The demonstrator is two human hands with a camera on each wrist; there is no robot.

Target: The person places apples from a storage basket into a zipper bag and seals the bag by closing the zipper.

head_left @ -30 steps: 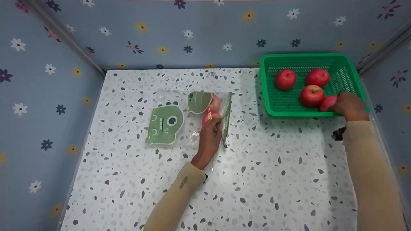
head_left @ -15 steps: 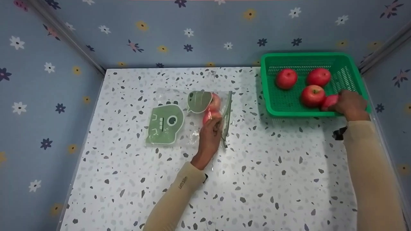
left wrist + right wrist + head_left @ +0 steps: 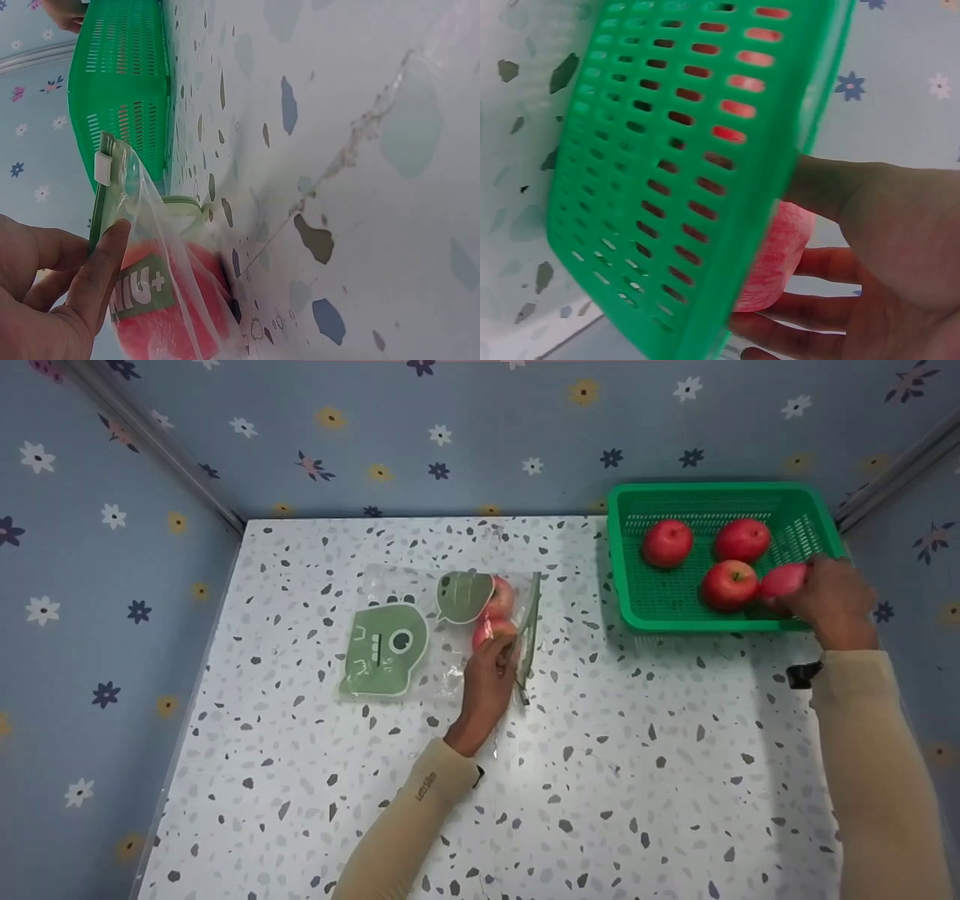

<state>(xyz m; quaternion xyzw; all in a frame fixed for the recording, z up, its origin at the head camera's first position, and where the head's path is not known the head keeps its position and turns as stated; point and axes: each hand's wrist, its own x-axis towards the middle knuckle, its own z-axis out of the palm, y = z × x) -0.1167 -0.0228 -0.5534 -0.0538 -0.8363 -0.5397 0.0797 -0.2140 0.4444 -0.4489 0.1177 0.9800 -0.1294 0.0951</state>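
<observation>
My left hand (image 3: 486, 686) pinches the open-side edge of a clear slider zip bag (image 3: 386, 656) printed with a green dinosaur, lying flat on the table. Inside it are two red apples (image 3: 501, 598), partly behind the print and my fingers. In the left wrist view the bag's white slider (image 3: 103, 169) sits on its green zip strip, above my fingertips. My right hand (image 3: 832, 600) grips a red apple (image 3: 784, 580) at the right front of a green basket (image 3: 712, 625). In the right wrist view the basket wall hides part of this apple.
Three more red apples lie in the basket, one (image 3: 730, 585) close beside the held one. The basket stands at the back right of the speckled table (image 3: 600, 780), near the flowered back wall (image 3: 480, 442). Flowered panels also rise at left and right.
My right hand has lifted the apple slightly up and to the right within the basket, away from the front rim. The left hand and bag have stayed in place.
</observation>
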